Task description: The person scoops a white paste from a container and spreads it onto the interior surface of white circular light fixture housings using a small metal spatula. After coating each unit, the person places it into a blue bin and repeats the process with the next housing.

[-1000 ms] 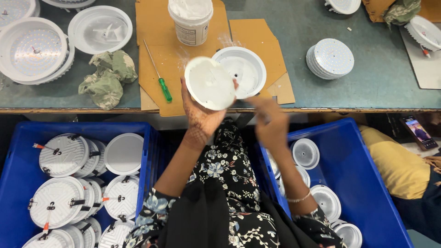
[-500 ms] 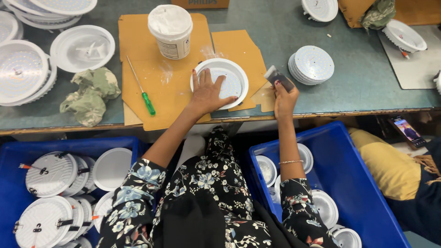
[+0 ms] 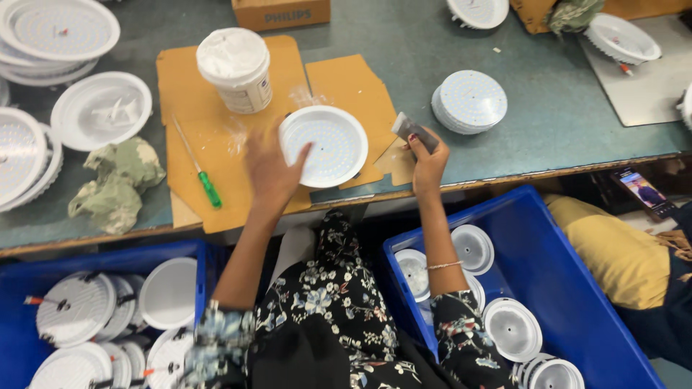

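Observation:
A round white lamp housing with a dotted inner face lies on brown cardboard at the table's near edge. My left hand rests on its left rim, fingers spread over the edge. My right hand is closed around a small grey tube-like object just right of the housing. A white tub of paste stands behind, with a green-handled screwdriver to the left.
A stack of round white discs sits right of my right hand. More white housings pile at the far left, by a crumpled rag. Blue bins of lamp parts flank my lap. A cardboard box stands behind.
The housing went from held up in my left hand to lying flat on the cardboard. My right hand came up from the bin side holding the grey object.

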